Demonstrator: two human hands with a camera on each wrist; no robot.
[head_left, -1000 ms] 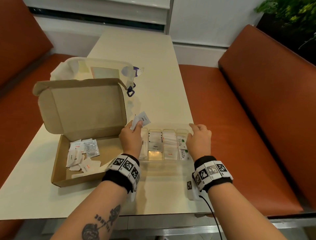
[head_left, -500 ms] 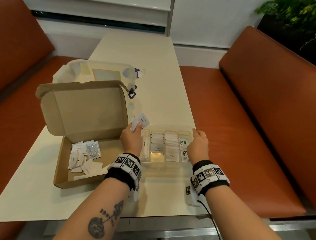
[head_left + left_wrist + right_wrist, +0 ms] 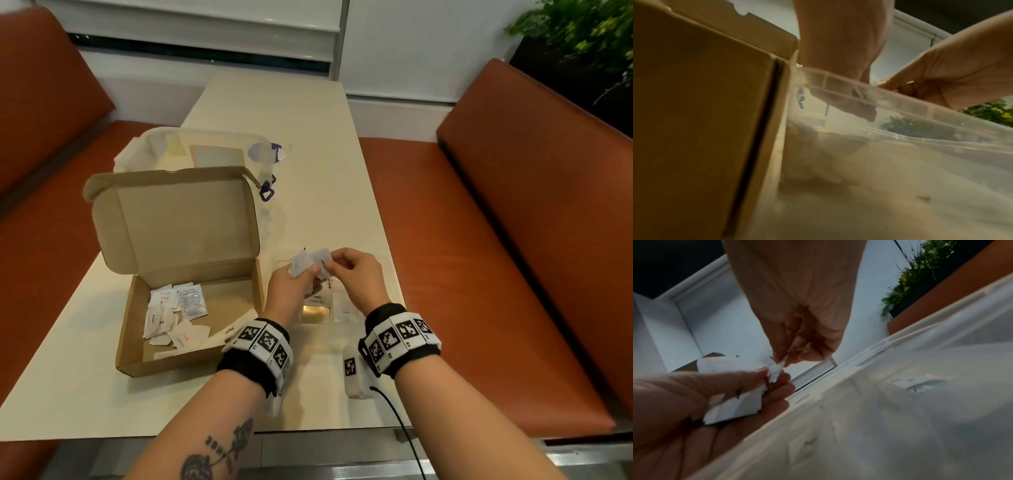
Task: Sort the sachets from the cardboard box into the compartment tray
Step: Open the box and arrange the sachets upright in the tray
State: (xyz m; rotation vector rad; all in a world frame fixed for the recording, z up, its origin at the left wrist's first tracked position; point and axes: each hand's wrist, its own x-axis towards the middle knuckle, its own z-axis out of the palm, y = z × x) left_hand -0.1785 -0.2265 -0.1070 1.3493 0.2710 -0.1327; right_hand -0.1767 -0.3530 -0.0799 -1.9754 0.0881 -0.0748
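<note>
Left hand (image 3: 291,291) grips a few sachets (image 3: 301,265) right over the tray (image 3: 394,287), beside the cardboard box (image 3: 191,356), and up close the right hand (image 3: 797,305) pinches one sachet (image 3: 774,368) off them, probably to drop in.

Tabletop (image 3: 318,164): far half bare, open to passage. Near edge in front of the box (image 3: 191,329) and tray (image 3: 394,284) likewise bare.

Box: lid (image 3: 178,222) stood upright along the far side, so approach from behind is blocked; interior reachable from above, right half of the floor bare, sachets (image 3: 174,315) heaped at the left.

Tray: set just beside the box's right wall, no gap seen between. The space above is taken up by the left hand (image 3: 291,291) and right hand (image 3: 356,277).

Bag (image 3: 191,150): set behind the lid, filling the far left.

Benches (image 3: 513,257): flank both long sides.
</note>
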